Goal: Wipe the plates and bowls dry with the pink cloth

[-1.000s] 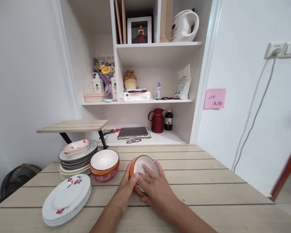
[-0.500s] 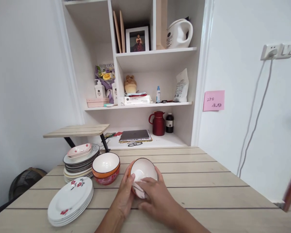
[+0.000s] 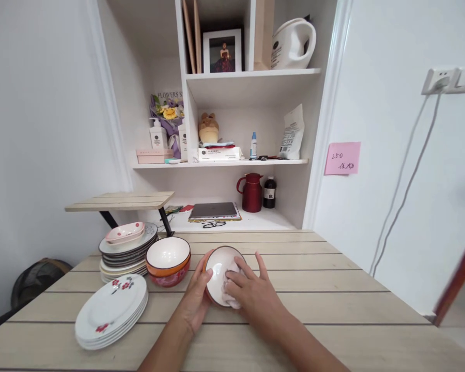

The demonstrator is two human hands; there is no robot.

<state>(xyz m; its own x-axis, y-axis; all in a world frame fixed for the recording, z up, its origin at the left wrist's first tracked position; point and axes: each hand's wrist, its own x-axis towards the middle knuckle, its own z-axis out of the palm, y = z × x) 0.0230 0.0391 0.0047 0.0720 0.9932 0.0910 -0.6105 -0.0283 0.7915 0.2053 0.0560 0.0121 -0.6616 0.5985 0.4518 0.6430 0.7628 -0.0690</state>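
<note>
A bowl (image 3: pixel 216 269), white inside with a dark rim and an orange outside, is tilted toward me above the table. My left hand (image 3: pixel 197 292) grips its left side, thumb over the rim. Inside the bowl, my right hand (image 3: pixel 251 289) presses a pale crumpled cloth (image 3: pixel 231 298) against the right part of the inner wall, its fingers bent over the cloth and one finger sticking up past the rim. Left of my hands stand stacked bowls (image 3: pixel 168 253), an orange one on a red one. White plates (image 3: pixel 110 310) with red flowers lie stacked nearer to me.
A taller stack of plates (image 3: pixel 127 250) with a pink-dotted dish (image 3: pixel 124 232) on top stands at the back left, beside a small raised wooden stand (image 3: pixel 120 201). Behind the slatted table (image 3: pixel 333 310), shelves hold a laptop (image 3: pixel 212 210), glasses, a red jug (image 3: pixel 251 192) and a dark bottle (image 3: pixel 269 192).
My right hand has moved with the cloth from the bowl's near lower side to its right inner side, its fingers more spread. My left hand keeps its hold. The view has shifted slightly.
</note>
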